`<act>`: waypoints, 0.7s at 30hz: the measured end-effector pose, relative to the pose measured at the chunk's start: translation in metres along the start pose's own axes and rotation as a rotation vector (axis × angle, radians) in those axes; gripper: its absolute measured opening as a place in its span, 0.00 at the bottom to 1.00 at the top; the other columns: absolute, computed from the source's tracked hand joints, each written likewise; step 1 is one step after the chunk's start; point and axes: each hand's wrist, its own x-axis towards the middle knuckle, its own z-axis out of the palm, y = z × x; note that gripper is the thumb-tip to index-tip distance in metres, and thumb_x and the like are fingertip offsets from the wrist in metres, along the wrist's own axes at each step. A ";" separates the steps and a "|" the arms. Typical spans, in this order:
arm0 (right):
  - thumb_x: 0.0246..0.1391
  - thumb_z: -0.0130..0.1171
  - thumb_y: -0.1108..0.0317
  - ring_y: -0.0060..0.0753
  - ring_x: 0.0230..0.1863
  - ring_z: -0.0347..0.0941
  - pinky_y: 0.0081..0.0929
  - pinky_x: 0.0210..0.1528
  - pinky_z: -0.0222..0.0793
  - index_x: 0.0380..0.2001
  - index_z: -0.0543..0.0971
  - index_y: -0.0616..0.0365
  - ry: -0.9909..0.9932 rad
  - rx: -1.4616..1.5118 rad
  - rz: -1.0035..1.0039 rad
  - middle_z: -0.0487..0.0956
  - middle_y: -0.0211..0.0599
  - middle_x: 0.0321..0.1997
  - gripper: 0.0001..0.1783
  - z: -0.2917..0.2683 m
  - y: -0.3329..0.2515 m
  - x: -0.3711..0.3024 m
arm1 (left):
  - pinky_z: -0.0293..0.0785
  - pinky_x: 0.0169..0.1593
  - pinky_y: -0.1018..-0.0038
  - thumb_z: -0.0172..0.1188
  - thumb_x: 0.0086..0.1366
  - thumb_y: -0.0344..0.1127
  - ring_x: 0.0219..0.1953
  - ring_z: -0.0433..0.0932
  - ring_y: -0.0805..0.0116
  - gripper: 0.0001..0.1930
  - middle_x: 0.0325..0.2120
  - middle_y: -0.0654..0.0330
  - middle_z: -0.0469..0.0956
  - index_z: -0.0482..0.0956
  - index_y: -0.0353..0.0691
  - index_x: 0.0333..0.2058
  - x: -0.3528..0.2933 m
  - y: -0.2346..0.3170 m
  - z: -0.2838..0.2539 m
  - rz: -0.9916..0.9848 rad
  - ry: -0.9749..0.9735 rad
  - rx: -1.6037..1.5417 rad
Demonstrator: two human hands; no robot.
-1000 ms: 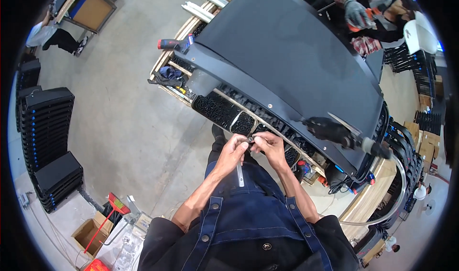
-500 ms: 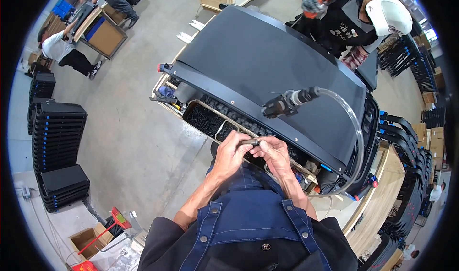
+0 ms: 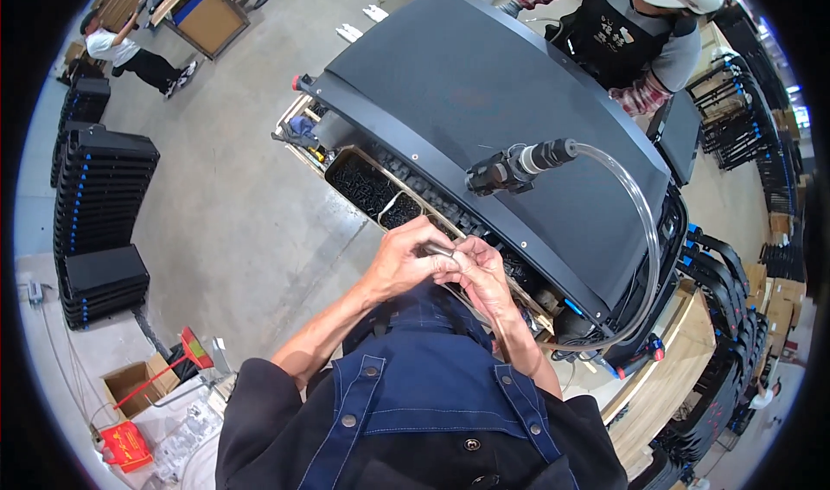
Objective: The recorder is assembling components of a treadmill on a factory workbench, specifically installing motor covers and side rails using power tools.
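Observation:
In front of my chest, both hands meet around a small dark metal cylinder (image 3: pixel 438 250). My left hand (image 3: pixel 403 255) is closed on it with thumb and fingers. My right hand (image 3: pixel 481 276) pinches at its right end, and the fingers partly hide that end. Just beyond them lies a large black panel (image 3: pixel 484 84) with a few screws along its near edge. A black power tool (image 3: pixel 510 168) with a clear hose (image 3: pixel 635 200) rests on the panel. Below the near edge, a bin of black screws (image 3: pixel 363 184) sits close to my left hand.
Across the panel stands a co-worker (image 3: pixel 635 41) in a white helmet and plaid sleeves. Stacked black parts (image 3: pixel 104 187) rise at left. A wooden crate (image 3: pixel 666 360) stands at right. Another person (image 3: pixel 130 54) is beside a wooden cart (image 3: pixel 203 19) at far left.
The cylinder now slants down to the right, and my right fingers cover more of its end. The co-worker has straightened, with one gloved hand moved to the panel's far edge. The view has shifted.

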 end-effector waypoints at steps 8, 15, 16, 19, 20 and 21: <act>0.58 0.62 0.77 0.28 0.39 0.81 0.24 0.40 0.78 0.50 0.75 0.63 0.446 -0.658 -0.288 0.81 0.40 0.43 0.16 0.001 -0.019 0.012 | 0.62 0.27 0.83 0.69 0.60 0.43 0.25 0.68 0.83 0.12 0.26 0.69 0.76 0.82 0.42 0.34 0.026 -0.122 0.008 -0.735 -0.076 -0.583; 0.40 0.71 0.82 0.39 0.58 0.74 0.36 0.59 0.74 0.61 0.66 0.61 0.376 -0.826 -0.542 0.74 0.50 0.60 0.42 0.030 -0.089 0.100 | 0.57 0.21 0.84 0.65 0.62 0.37 0.23 0.64 0.78 0.09 0.28 0.66 0.72 0.76 0.43 0.37 0.090 -0.222 0.050 -0.889 -0.264 -1.430; 0.40 0.72 0.82 0.40 0.58 0.75 0.37 0.59 0.74 0.59 0.67 0.61 0.271 -0.909 -0.572 0.73 0.53 0.60 0.40 0.028 -0.095 0.105 | 0.57 0.22 0.83 0.65 0.61 0.37 0.23 0.64 0.79 0.09 0.27 0.67 0.71 0.75 0.43 0.37 0.104 -0.214 0.056 -0.850 -0.335 -1.422; 0.43 0.72 0.80 0.42 0.52 0.76 0.41 0.55 0.75 0.52 0.68 0.59 0.360 -0.730 -0.615 0.76 0.51 0.53 0.33 0.031 -0.081 0.113 | 0.61 0.25 0.81 0.63 0.63 0.39 0.24 0.70 0.77 0.06 0.25 0.67 0.74 0.77 0.47 0.32 0.125 -0.200 0.059 -0.896 -0.403 -1.212; 0.44 0.72 0.80 0.42 0.50 0.76 0.42 0.54 0.75 0.51 0.68 0.58 0.367 -0.749 -0.664 0.76 0.50 0.50 0.32 0.033 -0.076 0.116 | 0.62 0.26 0.82 0.63 0.63 0.39 0.25 0.71 0.77 0.05 0.24 0.67 0.75 0.77 0.47 0.32 0.129 -0.206 0.055 -0.847 -0.461 -1.241; 0.45 0.71 0.81 0.41 0.49 0.76 0.42 0.54 0.74 0.49 0.68 0.57 0.340 -0.744 -0.697 0.76 0.47 0.47 0.29 0.031 -0.070 0.120 | 0.67 0.24 0.79 0.68 0.62 0.42 0.24 0.75 0.76 0.08 0.25 0.68 0.77 0.79 0.48 0.34 0.132 -0.212 0.054 -0.873 -0.438 -1.233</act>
